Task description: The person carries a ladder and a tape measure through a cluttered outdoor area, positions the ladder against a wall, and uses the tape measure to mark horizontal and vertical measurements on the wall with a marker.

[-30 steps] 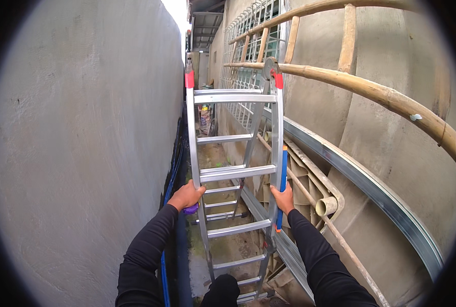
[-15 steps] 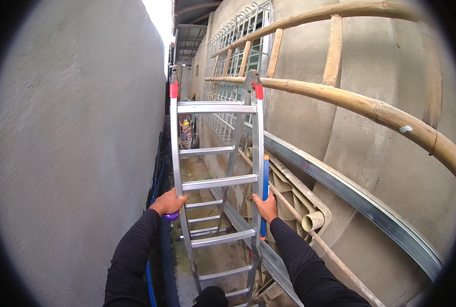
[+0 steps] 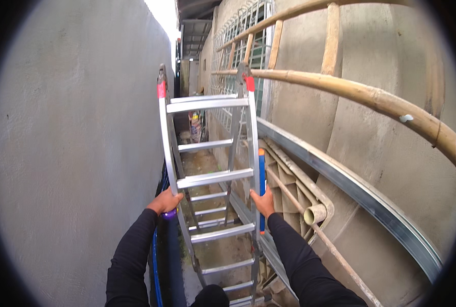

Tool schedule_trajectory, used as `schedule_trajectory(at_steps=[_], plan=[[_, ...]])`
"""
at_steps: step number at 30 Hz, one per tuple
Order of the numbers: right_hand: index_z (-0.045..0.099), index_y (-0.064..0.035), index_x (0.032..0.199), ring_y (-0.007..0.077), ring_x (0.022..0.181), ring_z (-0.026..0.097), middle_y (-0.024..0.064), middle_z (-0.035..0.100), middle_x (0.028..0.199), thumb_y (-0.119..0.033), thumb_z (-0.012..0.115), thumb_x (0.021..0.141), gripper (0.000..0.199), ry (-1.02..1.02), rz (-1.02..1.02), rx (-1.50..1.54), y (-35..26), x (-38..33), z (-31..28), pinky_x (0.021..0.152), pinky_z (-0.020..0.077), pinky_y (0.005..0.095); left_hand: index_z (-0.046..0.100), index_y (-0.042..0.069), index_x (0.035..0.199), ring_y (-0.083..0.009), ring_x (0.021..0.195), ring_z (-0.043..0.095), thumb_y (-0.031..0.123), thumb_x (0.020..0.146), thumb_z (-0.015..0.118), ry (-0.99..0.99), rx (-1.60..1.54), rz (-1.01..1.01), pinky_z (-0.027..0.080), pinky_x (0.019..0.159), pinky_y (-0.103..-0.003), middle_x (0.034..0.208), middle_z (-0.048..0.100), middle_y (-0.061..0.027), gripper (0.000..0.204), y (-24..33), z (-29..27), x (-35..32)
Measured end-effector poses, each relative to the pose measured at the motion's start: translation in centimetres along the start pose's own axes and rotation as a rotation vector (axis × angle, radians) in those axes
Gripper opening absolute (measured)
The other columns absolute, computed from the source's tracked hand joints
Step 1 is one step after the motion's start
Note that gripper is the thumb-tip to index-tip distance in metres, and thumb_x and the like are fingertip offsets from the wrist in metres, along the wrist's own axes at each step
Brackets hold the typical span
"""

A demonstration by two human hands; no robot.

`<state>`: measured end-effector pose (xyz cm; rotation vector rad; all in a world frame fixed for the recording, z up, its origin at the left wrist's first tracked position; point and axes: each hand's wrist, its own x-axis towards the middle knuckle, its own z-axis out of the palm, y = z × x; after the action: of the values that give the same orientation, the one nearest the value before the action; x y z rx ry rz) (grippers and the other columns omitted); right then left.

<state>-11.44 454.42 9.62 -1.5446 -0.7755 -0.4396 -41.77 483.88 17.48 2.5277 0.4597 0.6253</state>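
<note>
An aluminium folding ladder (image 3: 215,178) stands upright in front of me, its two sections spread apart. Red bands mark its rails just below the top hinges. My left hand (image 3: 165,201) is closed round the left rail, and a rounded purple object (image 3: 169,214) shows under its fingers; its kind is unclear. On the other side, my right hand (image 3: 263,201) grips the right rail. A long blue bar with orange ends, like a spirit level (image 3: 262,171), lies upright along that rail at the same hand; the fingers behind it are partly hidden.
A plain grey wall (image 3: 79,143) runs close on the left. Along the right wall are a bamboo ladder (image 3: 361,94), a window grille (image 3: 238,46), metal channels (image 3: 351,189), a ribbed plastic panel (image 3: 322,197), a pipe (image 3: 315,215) and a pole (image 3: 340,256). Blue hoses (image 3: 155,261) lie at lower left.
The ladder's top has swung left, and its far section shows more fully between the near rails. Both hands keep their hold on the rails. My view has shifted slightly.
</note>
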Motion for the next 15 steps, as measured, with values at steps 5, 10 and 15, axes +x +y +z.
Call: schedule_trajectory(at_steps=[5,10,15], plan=[[0.063,0.0051,0.115,0.0324,0.095,0.073,0.0211,0.075,0.103,-0.028,0.082,0.082,0.05,0.022,-0.037,0.096,1.7,1.5,-0.9,0.087,0.0553,0.0411,0.048,-0.002,0.145,-0.0433,0.135,0.054,0.039,0.098,0.054,-0.017,0.002,0.026,0.042,0.112,-0.043,0.141,0.058,-0.0304,0.063,1.4,1.0,1.9],[0.064,0.0036,0.12,0.0231,0.096,0.071,0.0126,0.075,0.102,-0.025,0.08,0.087,0.046,-0.018,-0.069,0.12,4.0,3.0,-1.7,0.091,0.0544,0.0381,0.049,-0.002,0.145,-0.0403,0.133,0.056,0.042,0.097,0.055,-0.098,0.033,-0.023,0.043,0.112,-0.041,0.141,0.059,-0.0295,0.065,2.2,1.3,4.2],[0.065,0.0008,0.111,0.0159,0.079,0.071,0.0089,0.074,0.094,-0.024,0.08,0.089,0.037,-0.17,0.058,0.31,5.1,2.9,-0.4,0.077,0.0567,0.0331,0.06,-0.008,0.13,-0.0341,0.115,0.067,0.045,0.103,0.054,-0.037,0.006,-0.007,0.048,0.101,-0.04,0.119,0.07,-0.0254,0.06,1.1,1.4,3.5]])
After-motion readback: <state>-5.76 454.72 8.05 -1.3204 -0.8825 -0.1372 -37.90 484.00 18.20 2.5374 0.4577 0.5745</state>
